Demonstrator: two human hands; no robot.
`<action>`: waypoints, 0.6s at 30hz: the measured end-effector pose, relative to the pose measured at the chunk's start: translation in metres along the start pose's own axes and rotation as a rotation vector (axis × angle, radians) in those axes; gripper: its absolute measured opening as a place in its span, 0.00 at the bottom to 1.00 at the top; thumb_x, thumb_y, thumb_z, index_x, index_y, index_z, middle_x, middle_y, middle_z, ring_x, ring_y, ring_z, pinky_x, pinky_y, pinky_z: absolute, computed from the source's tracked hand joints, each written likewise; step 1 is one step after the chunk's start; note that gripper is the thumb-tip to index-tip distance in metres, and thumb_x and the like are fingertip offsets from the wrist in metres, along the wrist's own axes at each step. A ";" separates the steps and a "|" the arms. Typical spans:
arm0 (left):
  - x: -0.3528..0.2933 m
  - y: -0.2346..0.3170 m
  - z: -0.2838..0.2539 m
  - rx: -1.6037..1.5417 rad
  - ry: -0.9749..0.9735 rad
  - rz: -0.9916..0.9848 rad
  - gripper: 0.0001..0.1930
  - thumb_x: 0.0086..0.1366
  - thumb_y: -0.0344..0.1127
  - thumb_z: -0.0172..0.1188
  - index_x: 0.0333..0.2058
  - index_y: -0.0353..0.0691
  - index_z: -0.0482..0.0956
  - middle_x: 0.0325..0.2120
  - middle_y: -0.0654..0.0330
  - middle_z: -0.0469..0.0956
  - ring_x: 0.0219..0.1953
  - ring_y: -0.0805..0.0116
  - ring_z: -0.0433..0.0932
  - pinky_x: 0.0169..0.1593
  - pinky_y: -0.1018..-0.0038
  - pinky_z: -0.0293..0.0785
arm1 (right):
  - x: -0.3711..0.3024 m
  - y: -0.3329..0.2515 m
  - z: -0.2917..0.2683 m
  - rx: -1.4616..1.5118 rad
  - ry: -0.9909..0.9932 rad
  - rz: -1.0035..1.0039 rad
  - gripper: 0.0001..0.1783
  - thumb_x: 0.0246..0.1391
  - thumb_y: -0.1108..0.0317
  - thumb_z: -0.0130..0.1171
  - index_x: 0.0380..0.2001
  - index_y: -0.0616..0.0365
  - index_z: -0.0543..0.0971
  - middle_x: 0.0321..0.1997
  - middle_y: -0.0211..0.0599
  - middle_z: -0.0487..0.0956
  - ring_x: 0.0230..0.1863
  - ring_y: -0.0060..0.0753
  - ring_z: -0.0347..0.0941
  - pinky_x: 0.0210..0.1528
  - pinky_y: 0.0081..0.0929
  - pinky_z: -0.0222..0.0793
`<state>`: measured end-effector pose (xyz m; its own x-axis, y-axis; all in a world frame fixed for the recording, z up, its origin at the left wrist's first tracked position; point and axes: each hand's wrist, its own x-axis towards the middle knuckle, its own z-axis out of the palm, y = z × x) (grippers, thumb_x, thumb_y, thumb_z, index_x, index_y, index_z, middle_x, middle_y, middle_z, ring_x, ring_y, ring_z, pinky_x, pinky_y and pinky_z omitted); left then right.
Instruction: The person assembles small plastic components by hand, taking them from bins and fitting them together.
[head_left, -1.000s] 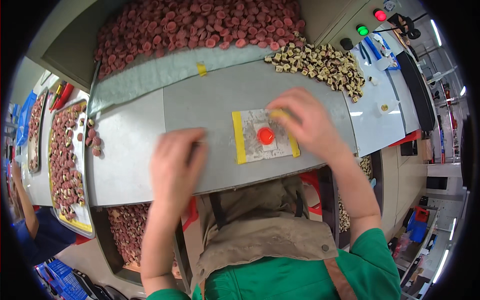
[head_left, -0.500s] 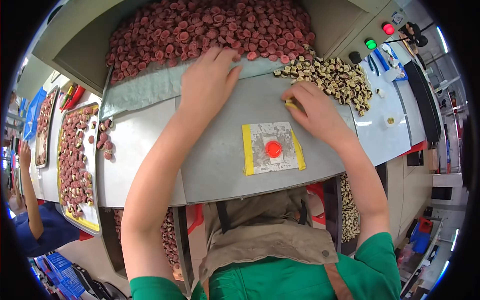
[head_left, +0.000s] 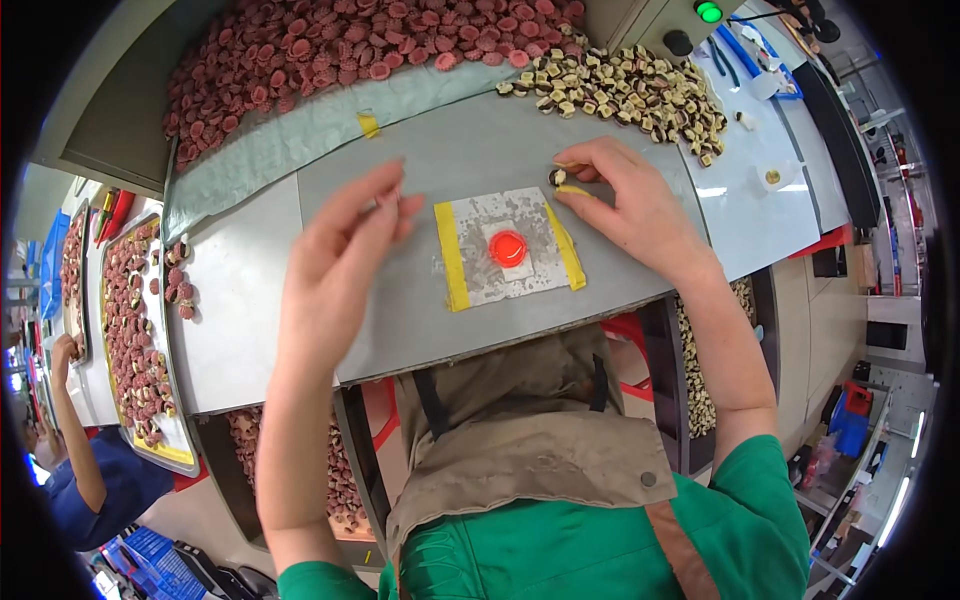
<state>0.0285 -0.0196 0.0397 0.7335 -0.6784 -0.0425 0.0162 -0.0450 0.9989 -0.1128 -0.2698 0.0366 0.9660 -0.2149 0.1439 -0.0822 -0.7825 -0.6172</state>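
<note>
My right hand (head_left: pixel 635 205), right of centre over the grey tabletop, pinches a small cream-and-dark piece (head_left: pixel 557 178) between thumb and fingertips. My left hand (head_left: pixel 345 240) hovers over the table to the left, slightly blurred, its fingertips drawn together; whatever lies between them is too small to make out. Between the hands lies a flat speckled plate (head_left: pixel 475 215) edged with yellow tape, a glossy red round piece (head_left: pixel 508 249) at its middle. Beyond it is a heap of pink, bumpy cup-shaped pieces (head_left: pixel 350 45), with a pile of cream-and-dark pieces (head_left: pixel 630 95) at the far right.
A pale green sheet (head_left: pixel 270 150) runs along the pink heap's front. At left, a tray (head_left: pixel 190 440) carries pink-and-cream pieces, with a co-worker's arm (head_left: pixel 80 430) beyond. Open drawers (head_left: pixel 355 470) of pieces sit under the table edge. A green-lit button (head_left: pixel 708 12) is at upper right.
My left hand has come back from the front of the pink heap toward me and left. My right hand has moved away from the cream-and-dark pile, holding a piece. The view has shifted.
</note>
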 end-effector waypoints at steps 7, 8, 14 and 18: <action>-0.043 -0.010 0.031 -0.400 -0.016 -0.119 0.20 0.70 0.34 0.54 0.58 0.33 0.70 0.49 0.59 0.75 0.49 0.72 0.76 0.54 0.77 0.71 | -0.001 -0.012 0.003 -0.239 -0.049 -0.063 0.14 0.53 0.69 0.63 0.42 0.60 0.75 0.42 0.38 0.75 0.40 0.37 0.75 0.42 0.30 0.74; -0.044 -0.009 0.033 -0.459 -0.011 -0.150 0.20 0.70 0.34 0.55 0.58 0.33 0.70 0.49 0.59 0.75 0.49 0.73 0.76 0.53 0.77 0.71 | -0.001 -0.016 0.003 -0.242 -0.052 -0.067 0.14 0.53 0.69 0.63 0.42 0.60 0.75 0.42 0.38 0.75 0.40 0.37 0.75 0.42 0.30 0.74; -0.047 -0.019 0.026 -0.755 -0.070 -0.221 0.21 0.69 0.34 0.56 0.58 0.35 0.69 0.49 0.58 0.76 0.45 0.76 0.74 0.50 0.78 0.70 | 0.002 -0.018 0.007 -0.139 0.009 -0.247 0.13 0.54 0.72 0.60 0.44 0.57 0.76 0.40 0.38 0.76 0.40 0.41 0.74 0.43 0.31 0.71; -0.047 -0.024 0.019 -0.905 -0.139 -0.230 0.21 0.70 0.36 0.54 0.58 0.34 0.68 0.48 0.57 0.76 0.44 0.76 0.74 0.48 0.79 0.70 | 0.006 -0.018 0.009 -0.195 -0.038 -0.266 0.11 0.55 0.73 0.58 0.42 0.58 0.77 0.40 0.39 0.76 0.39 0.40 0.73 0.42 0.30 0.71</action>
<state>-0.0196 -0.0008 0.0176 0.5602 -0.8076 -0.1843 0.7143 0.3583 0.6011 -0.1033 -0.2519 0.0420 0.9682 0.0310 0.2484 0.1320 -0.9063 -0.4014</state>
